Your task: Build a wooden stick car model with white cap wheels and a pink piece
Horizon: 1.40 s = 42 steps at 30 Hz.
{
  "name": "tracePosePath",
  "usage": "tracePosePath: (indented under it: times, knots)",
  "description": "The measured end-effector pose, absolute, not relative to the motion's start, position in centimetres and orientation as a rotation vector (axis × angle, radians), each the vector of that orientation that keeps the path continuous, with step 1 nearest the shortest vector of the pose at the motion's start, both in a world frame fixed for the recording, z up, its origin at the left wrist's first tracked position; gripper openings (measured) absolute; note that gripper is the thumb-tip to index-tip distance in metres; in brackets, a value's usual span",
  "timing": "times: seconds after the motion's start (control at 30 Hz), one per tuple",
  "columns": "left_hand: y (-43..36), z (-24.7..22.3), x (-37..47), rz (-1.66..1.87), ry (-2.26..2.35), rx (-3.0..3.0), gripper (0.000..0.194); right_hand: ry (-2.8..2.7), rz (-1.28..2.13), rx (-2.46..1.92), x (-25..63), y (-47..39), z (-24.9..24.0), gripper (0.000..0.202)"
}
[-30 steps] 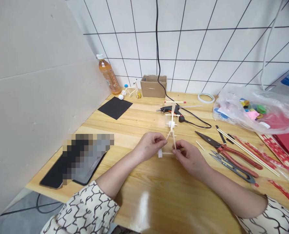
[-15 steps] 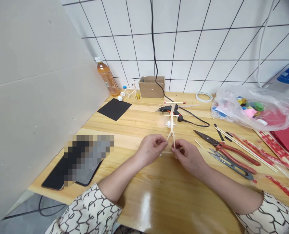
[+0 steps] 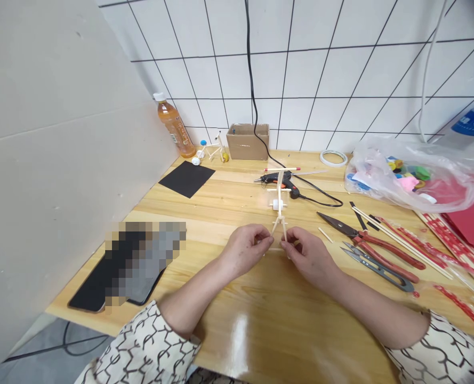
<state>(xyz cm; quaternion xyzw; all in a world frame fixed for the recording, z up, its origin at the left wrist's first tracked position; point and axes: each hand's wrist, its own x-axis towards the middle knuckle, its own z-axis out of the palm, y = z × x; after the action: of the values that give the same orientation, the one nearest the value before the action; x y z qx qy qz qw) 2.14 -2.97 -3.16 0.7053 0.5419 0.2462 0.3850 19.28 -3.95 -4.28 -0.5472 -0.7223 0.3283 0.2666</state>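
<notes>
Between my hands stands a small stick-built model tricycle (image 3: 279, 205), its pale frame topped by a crossbar with red ends and a white wheel at the far side. My left hand (image 3: 248, 246) pinches the left leg of its forked near end. On the right leg, the fingertips of my right hand (image 3: 306, 253) are closed. The lower near part of the model is partly hidden by my fingers. Just beyond it lies a black glue gun (image 3: 279, 178).
To the right lie pliers (image 3: 364, 240), thread snips (image 3: 380, 268), thin sticks (image 3: 400, 242) and a plastic bag (image 3: 452, 194) of coloured caps. At the back are a cardboard box (image 3: 247, 144), tape roll (image 3: 333, 158), bottle (image 3: 175, 128) and another stick model (image 3: 210, 151). Phones (image 3: 101, 282) lie left.
My left hand has shifted very slightly at the left leg of the model. Both hands keep their grip, and the view has moved a little.
</notes>
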Motion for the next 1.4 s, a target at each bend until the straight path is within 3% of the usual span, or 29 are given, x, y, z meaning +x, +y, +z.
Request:
tracePosePath:
  times: [0.53, 0.67, 1.4]
  knots:
    - [-3.3, -3.8, 2.2, 0.68, 1.393, 1.893, 0.018, -1.995, 1.055, -1.529, 19.8, -3.8, -3.8, 0.018]
    - [-3.3, -3.7, 2.3, 0.683, 1.39, 1.899, 0.018, -2.073, 1.002, -1.54, 20.2, -4.0, -3.7, 0.025]
    - [-3.4, -3.3, 2.8, 0.767, 1.39, 1.981, 0.012, -2.102, 0.881, -1.56, 20.9, -4.5, -3.7, 0.019]
